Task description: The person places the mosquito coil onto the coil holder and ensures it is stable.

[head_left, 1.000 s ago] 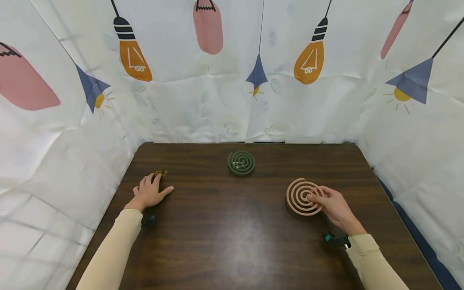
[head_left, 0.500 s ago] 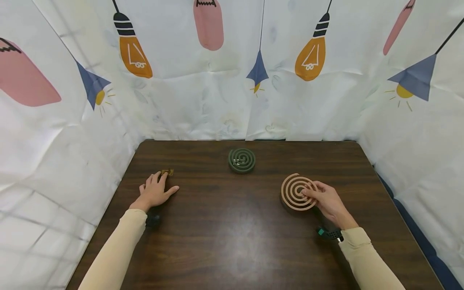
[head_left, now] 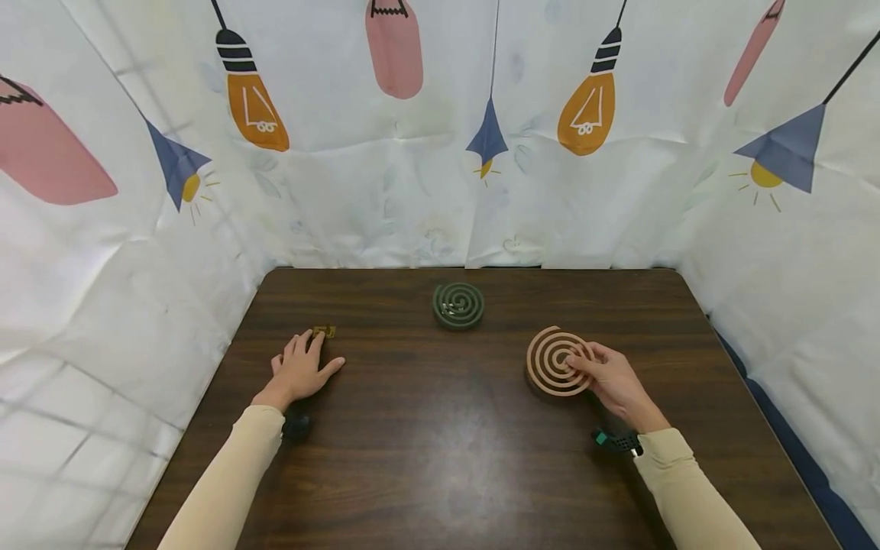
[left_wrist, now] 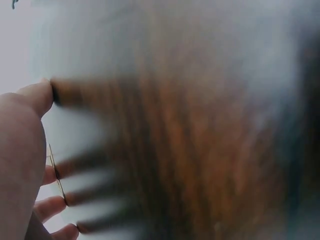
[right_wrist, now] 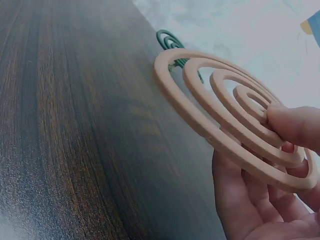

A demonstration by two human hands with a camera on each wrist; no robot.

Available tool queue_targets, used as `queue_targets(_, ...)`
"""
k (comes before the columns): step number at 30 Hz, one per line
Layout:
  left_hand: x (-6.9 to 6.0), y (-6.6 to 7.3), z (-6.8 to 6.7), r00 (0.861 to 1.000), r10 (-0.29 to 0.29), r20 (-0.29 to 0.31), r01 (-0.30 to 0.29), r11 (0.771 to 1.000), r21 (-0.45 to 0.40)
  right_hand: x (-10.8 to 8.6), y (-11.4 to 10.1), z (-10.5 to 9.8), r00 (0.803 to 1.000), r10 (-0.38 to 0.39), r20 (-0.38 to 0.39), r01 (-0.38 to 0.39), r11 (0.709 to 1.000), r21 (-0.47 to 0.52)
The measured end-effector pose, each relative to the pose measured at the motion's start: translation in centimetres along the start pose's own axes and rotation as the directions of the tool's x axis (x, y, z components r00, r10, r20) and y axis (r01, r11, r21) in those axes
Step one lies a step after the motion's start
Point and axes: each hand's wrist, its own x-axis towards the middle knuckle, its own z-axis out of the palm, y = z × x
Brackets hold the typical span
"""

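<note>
A tan spiral coil (head_left: 550,367) is pinched between the thumb and fingers of my right hand (head_left: 619,386), raised a little over the table. The right wrist view shows the coil (right_wrist: 200,107) tilted, thumb near its centre, fingers beneath. My left hand (head_left: 302,373) lies spread, its fingertips touching a small flat gold piece (head_left: 331,331) on the table at the left. In the left wrist view the gold piece (left_wrist: 56,172) appears edge-on by the fingertips.
A green spiral coil (head_left: 458,305) with a small shiny piece on it lies at the table's back middle. The dark wooden table (head_left: 440,435) meets a white patterned curtain (head_left: 412,191) at the back and sides.
My right hand has moved left with the tan coil. My left hand has shifted slightly right, and the gold piece has slid right with it.
</note>
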Motion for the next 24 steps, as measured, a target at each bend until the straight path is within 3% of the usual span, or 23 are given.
queue_targets(15, -0.5, 1.2, 1.3, 0.999, -0.009, -0.043, 0.009, 1.0, 0.002, 0.5, -0.4, 0.3, 0.998, 0.028, 0.058, -0.031, 0.998, 0.047)
queue_targets(24, -0.9, 2.1, 1.8, 0.997, -0.029, -0.069, 0.028, 0.999, -0.024, 0.9, 0.2, 0.4, 0.999, 0.021, 0.041, -0.024, 0.997, 0.07)
